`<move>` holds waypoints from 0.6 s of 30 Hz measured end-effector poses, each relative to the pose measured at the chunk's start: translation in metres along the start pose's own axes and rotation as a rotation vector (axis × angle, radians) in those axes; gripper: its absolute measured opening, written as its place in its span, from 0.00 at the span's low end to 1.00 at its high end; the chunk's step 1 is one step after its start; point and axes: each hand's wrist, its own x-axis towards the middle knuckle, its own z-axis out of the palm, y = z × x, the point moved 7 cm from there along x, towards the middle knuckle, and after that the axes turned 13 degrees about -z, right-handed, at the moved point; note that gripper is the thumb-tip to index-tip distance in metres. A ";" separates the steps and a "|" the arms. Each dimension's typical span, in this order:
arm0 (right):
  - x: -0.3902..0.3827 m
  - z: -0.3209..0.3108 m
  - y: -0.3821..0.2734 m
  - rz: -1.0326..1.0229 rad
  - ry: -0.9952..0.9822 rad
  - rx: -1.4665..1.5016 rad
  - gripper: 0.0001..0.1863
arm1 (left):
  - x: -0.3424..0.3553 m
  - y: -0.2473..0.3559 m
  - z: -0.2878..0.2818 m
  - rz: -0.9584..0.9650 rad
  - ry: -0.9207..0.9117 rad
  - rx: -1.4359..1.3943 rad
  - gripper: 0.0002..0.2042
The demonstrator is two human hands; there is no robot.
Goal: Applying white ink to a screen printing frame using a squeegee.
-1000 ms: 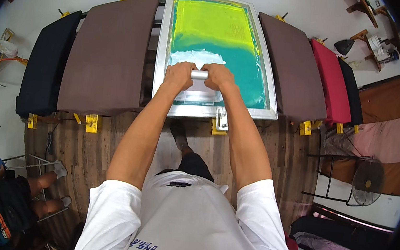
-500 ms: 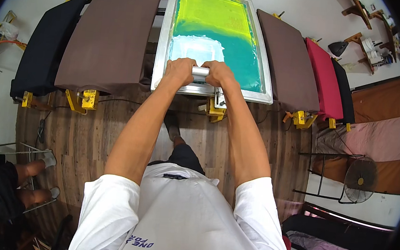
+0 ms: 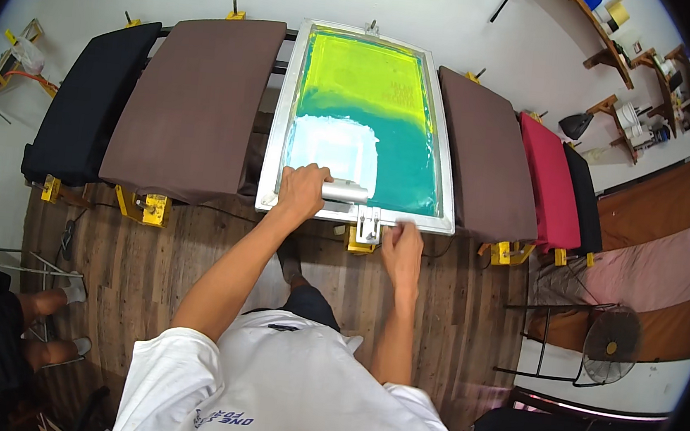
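A silk-screen frame [image 3: 450, 176] with a metal rim lies over the middle board. Its mesh is yellow-green at the far end and teal nearer me, with a pale patch of white ink [image 3: 331, 143] at the near left. My left hand [image 3: 304, 190] is closed round the left end of a squeegee [image 3: 346, 191] with a silver handle, resting on the screen by its near edge. My right hand [image 3: 403, 246] is off the squeegee, fingers curled at the near rim, just right of a metal bracket [image 3: 368, 224]. Whether it grips anything is hidden.
Brown cloth-covered boards [image 3: 193, 109] flank the screen, with a black board [image 3: 89, 108] far left and a red one [image 3: 549, 181] to the right. Yellow clamps [image 3: 156, 211] stick out in front. A fan [image 3: 610, 347] stands at right; another person's legs [image 3: 48, 324] show at left.
My right hand has let go of the squeegee and come back to the frame's near rim. My left hand stays on the squeegee. The whole view has shifted, so the boards appear lower.
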 end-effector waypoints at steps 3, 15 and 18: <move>-0.047 0.039 0.049 0.321 -0.134 0.183 0.26 | 0.000 0.003 -0.002 0.008 -0.020 0.004 0.19; -0.063 0.110 0.026 0.788 0.069 1.424 0.26 | -0.031 -0.006 0.004 0.146 0.057 0.057 0.27; -0.061 0.107 0.042 0.827 0.151 1.443 0.18 | -0.034 -0.006 0.009 0.169 0.072 0.066 0.27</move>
